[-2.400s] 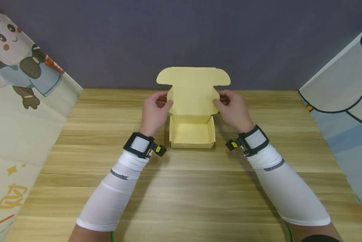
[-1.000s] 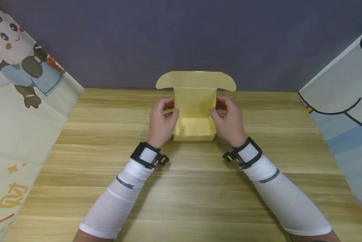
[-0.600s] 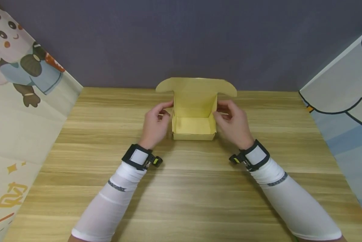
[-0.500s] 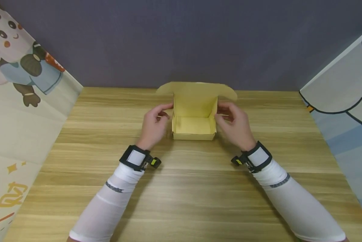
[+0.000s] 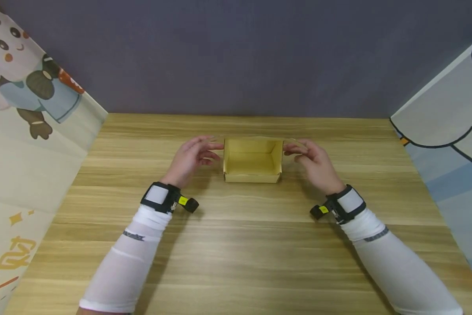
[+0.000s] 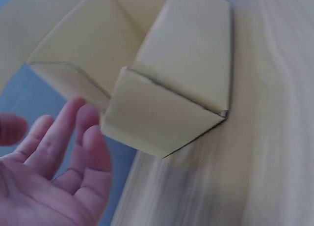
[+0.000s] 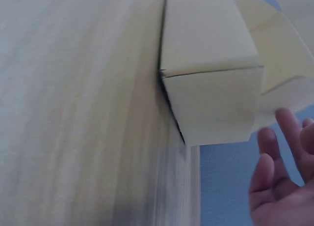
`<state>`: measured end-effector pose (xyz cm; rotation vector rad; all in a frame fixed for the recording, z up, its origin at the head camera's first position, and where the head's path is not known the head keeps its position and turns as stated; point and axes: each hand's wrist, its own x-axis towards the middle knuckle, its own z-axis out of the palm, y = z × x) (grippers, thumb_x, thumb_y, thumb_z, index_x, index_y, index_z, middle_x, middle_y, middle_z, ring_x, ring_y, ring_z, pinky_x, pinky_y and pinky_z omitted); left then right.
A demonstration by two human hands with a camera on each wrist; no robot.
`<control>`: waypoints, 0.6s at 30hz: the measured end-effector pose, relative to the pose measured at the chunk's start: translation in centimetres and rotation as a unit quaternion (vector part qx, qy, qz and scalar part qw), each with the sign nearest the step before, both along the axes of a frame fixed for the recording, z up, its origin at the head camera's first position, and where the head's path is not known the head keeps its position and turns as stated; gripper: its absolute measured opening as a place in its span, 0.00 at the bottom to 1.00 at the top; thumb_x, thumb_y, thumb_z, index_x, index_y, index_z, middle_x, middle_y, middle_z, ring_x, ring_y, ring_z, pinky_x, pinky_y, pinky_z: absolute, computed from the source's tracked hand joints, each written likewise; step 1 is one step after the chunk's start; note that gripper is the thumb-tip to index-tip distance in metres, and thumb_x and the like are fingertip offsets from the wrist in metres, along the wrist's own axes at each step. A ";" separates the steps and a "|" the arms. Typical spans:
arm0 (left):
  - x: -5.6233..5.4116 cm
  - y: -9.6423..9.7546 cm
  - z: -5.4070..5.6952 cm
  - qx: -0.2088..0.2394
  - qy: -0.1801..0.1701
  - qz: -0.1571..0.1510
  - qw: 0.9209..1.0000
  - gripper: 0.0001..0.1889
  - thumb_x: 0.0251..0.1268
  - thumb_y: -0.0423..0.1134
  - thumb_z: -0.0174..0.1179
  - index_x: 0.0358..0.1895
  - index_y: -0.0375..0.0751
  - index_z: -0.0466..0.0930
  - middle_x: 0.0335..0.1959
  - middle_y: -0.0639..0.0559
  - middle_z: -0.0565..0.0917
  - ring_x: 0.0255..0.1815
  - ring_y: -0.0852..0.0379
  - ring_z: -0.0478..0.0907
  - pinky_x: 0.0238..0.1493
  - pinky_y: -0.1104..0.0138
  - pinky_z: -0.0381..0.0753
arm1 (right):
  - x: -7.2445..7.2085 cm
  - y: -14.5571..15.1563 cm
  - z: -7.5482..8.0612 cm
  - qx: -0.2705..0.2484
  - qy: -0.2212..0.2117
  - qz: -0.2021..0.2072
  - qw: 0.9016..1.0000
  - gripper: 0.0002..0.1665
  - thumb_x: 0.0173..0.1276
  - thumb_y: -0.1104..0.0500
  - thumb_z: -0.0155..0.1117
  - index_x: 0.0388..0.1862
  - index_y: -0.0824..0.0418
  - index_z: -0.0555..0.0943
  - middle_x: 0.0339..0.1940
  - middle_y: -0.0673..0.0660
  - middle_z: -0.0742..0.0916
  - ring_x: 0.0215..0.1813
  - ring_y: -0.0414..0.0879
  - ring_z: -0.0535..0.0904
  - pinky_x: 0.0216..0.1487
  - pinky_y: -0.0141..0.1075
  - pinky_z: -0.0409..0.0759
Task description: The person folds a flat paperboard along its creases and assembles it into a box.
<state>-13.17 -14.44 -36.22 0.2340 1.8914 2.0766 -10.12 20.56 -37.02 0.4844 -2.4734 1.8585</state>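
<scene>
A small pale-yellow cardboard box stands on the table, its lid tipped forward and seen almost edge-on from above. At the left, my left hand has its fingertips against or very near the lid's side flap; its thumb stands away. Opposite it, my right hand reaches its fingers to the other side flap, thumb also apart. Both hands have loosely bent fingers that pinch nothing. The inside of the box shows no contents. The lid's wide rounded front flap partly overlaps both hands in the head view.
The wooden table stretches out in front of the box. A dark wall rises behind the table. Cartoon-printed panels flank both sides. A small camera juts inward from each wrist strap.
The lid has swung from upright down toward me over the box. Both thumbs have come off the side flaps, and the hands have spread outward. The box has shifted slightly away since the earliest frame.
</scene>
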 end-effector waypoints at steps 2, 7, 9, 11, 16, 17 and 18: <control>-0.4 -0.2 0.4 0.013 -0.037 -0.015 0.999 0.26 0.78 0.54 0.40 0.65 0.39 0.68 0.61 0.34 0.76 0.56 0.32 0.74 0.57 0.48 0.76 | -0.6 0.6 -0.3 -0.011 -0.034 0.013 0.999 0.17 0.76 0.67 0.45 0.60 0.62 0.73 0.58 0.58 0.83 0.57 0.50 0.80 0.53 0.35 0.77; -1.6 -0.3 2.0 -0.006 -0.087 -0.079 0.993 0.36 0.71 0.65 0.41 0.65 0.38 0.65 0.64 0.34 0.72 0.60 0.33 0.73 0.64 0.42 0.69 | -1.5 1.7 0.8 -0.056 -0.143 0.053 0.987 0.24 0.78 0.48 0.46 0.62 0.63 0.71 0.60 0.59 0.81 0.60 0.55 0.78 0.56 0.43 0.76; -2.1 -0.2 2.8 -0.028 -0.100 -0.100 0.990 0.36 0.70 0.65 0.45 0.66 0.37 0.65 0.65 0.33 0.70 0.61 0.33 0.73 0.65 0.41 0.67 | -1.9 1.8 1.6 -0.071 -0.188 0.065 0.978 0.28 0.77 0.43 0.46 0.62 0.63 0.70 0.61 0.62 0.80 0.61 0.57 0.78 0.59 0.44 0.76; -2.5 -0.1 3.5 -0.046 -0.115 -0.115 0.986 0.34 0.69 0.62 0.49 0.66 0.38 0.65 0.66 0.32 0.69 0.61 0.33 0.74 0.65 0.41 0.68 | -2.3 1.8 2.4 -0.078 -0.225 0.076 0.968 0.30 0.76 0.41 0.45 0.63 0.63 0.69 0.61 0.64 0.79 0.61 0.59 0.77 0.61 0.46 0.76; -3.1 0.1 4.6 -0.082 -0.152 -0.129 0.976 0.31 0.68 0.56 0.56 0.67 0.42 0.65 0.66 0.34 0.69 0.59 0.35 0.76 0.63 0.44 0.71 | -3.1 1.2 4.5 -0.049 -0.279 0.086 0.955 0.37 0.72 0.36 0.49 0.63 0.65 0.68 0.58 0.62 0.79 0.61 0.61 0.77 0.65 0.54 0.72; -3.2 0.2 4.7 -0.086 -0.158 -0.129 0.975 0.31 0.67 0.55 0.57 0.67 0.43 0.65 0.66 0.34 0.69 0.59 0.35 0.76 0.63 0.44 0.71 | -3.2 1.1 4.8 -0.037 -0.284 0.086 0.954 0.38 0.71 0.36 0.50 0.63 0.65 0.67 0.58 0.62 0.79 0.61 0.61 0.78 0.65 0.55 0.72; -3.3 0.2 4.8 -0.089 -0.163 -0.128 0.974 0.31 0.67 0.55 0.58 0.66 0.43 0.65 0.66 0.34 0.68 0.59 0.35 0.76 0.63 0.44 0.71 | -3.3 1.0 5.1 -0.026 -0.288 0.087 0.953 0.38 0.70 0.35 0.51 0.63 0.64 0.67 0.58 0.62 0.78 0.61 0.61 0.77 0.65 0.56 0.71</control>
